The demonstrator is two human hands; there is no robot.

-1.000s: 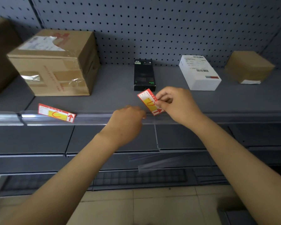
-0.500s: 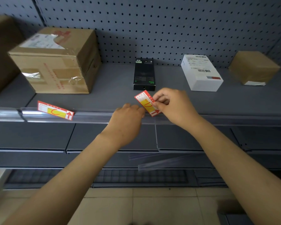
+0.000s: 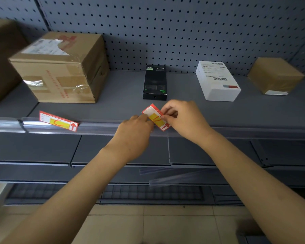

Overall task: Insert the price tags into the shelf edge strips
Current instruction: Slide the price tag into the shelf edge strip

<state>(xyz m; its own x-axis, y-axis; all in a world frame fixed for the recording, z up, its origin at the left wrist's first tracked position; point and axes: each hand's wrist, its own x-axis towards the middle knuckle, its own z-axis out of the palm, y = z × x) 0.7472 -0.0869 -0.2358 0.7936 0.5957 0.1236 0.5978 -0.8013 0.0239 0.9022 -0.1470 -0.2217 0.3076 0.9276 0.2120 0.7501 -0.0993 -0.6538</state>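
Observation:
A red and yellow price tag (image 3: 155, 117) is pinched in my right hand (image 3: 183, 118), tilted with its lower end down at the clear shelf edge strip (image 3: 99, 128). My left hand (image 3: 134, 136) rests against the strip just left of the tag, fingertips touching the tag's left edge. A second price tag (image 3: 58, 121) sits slanted in the strip further left, below the big cardboard box.
On the grey shelf (image 3: 123, 104) stand a large cardboard box (image 3: 60, 67), a black box (image 3: 155, 82), a white box (image 3: 217, 81) and a small brown box (image 3: 275, 74). A pegboard forms the back wall. Loose clear strips (image 3: 180, 176) lie on a lower shelf.
My left hand has moved up to the strip and its fingertips now touch the tag. My right hand and the tag have shifted slightly left.

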